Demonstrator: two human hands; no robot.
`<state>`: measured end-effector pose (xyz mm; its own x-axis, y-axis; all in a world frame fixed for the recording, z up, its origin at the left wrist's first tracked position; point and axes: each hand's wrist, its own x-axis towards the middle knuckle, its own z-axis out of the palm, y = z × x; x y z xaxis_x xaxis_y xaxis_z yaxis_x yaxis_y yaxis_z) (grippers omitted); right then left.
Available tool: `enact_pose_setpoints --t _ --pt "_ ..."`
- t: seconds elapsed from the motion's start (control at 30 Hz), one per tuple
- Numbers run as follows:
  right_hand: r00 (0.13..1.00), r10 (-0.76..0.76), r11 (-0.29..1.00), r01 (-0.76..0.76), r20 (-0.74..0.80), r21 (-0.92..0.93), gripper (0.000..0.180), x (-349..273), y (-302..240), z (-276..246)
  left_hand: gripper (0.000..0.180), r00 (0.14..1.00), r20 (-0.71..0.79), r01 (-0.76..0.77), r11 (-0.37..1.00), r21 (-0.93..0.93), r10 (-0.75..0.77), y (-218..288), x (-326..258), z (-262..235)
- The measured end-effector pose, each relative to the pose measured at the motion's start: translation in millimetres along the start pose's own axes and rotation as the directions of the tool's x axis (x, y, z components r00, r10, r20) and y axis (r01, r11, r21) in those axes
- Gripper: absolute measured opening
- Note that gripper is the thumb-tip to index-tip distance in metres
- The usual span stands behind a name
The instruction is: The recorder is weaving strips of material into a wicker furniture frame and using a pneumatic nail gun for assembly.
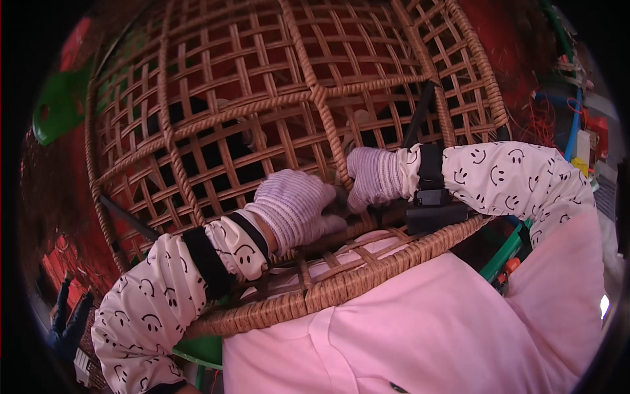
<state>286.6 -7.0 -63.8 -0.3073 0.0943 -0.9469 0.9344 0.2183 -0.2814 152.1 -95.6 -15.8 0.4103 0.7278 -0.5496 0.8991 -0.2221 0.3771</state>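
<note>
A large brown wicker frame (243, 108) of open lattice fills the view, its bars wrapped in twisted strands. My left hand (292, 203), in a striped white and lilac glove, is closed at the crosspiece near the frame's lower middle. Just to its right, my right hand (373, 174), gloved alike, curls round the lower end of the upright twisted bar. Between them the fingertips nearly meet, and what they pinch there is hidden. A thick wrapped wicker rim (341, 285) curves between the hands and my pink clothing.
Green plastic chairs (56, 108) stand at the far left and under the frame. At right lie a tangle of red cord (541, 121) and a blue bar (572, 141). A person's legs in dark trousers (69, 315) show at lower left. The floor is red.
</note>
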Motion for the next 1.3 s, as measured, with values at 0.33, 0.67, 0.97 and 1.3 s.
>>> enact_pose_setpoints --t 0.33,0.67,0.97,1.3 --pt "0.958 -0.243 0.967 0.226 0.15 0.116 0.021 -14.5 4.3 -13.5 0.04 0.992 -0.079 0.099 0.995 0.031 -0.096 -3.9 16.0 12.3" --pt "0.97 -0.165 0.716 0.244 0.181 -0.654 0.036 -51.5 -36.5 -29.8 0.031 0.978 0.053 0.204 0.977 -0.064 -0.201 -24.3 -6.2 -52.2" --pt "0.869 -0.408 0.638 0.491 0.281 -0.593 0.029 -113.9 -46.5 -34.5 0.039 0.964 -0.032 -0.264 0.934 -0.242 0.265 9.2 4.5 -33.9" --pt "0.622 -0.662 0.689 0.285 -0.418 -0.667 0.022 -186.0 11.6 -95.7 0.031 0.978 0.029 -0.176 0.889 -0.423 0.207 23.1 -29.6 -70.1"
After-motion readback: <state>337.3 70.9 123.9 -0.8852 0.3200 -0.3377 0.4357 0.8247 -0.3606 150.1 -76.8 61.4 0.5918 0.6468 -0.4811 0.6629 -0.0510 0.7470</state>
